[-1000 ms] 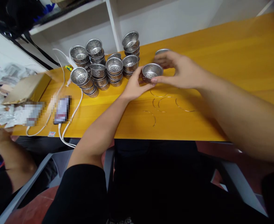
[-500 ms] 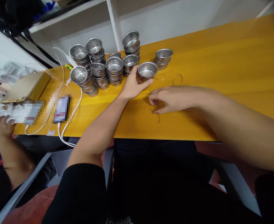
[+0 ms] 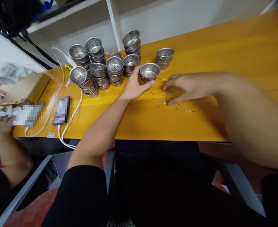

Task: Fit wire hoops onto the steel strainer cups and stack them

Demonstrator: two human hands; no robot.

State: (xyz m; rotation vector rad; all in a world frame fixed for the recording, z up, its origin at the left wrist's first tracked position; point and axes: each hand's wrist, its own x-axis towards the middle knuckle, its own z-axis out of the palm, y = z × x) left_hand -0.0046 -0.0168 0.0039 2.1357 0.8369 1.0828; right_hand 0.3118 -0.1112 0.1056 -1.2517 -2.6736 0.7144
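My left hand [image 3: 134, 84] is closed around the side of a perforated metal strainer cup [image 3: 150, 71], which stays upright with its mouth facing up. To the right, my right hand [image 3: 188, 86] hangs low over several thin curved wires [image 3: 187, 110] on the tabletop. Its thumb and fingers are apart, and I see nothing gripped between them. The hand partly covers the wires. Behind it is a short stack of strainer cups [image 3: 165, 55].
Stacks of strainer cups [image 3: 115, 65] crowd the back left of the yellow table [image 3: 243, 50]. Further left are a phone [image 3: 61, 111], white cables [image 3: 78, 108] and a cardboard box [image 3: 26, 89]. Another person's hand [image 3: 2, 126] rests at the far left edge.
My right hand has shifted right and slightly away from me, its fingers opening, and more of the curved wires show beneath it. My left hand keeps the strainer cup in place.
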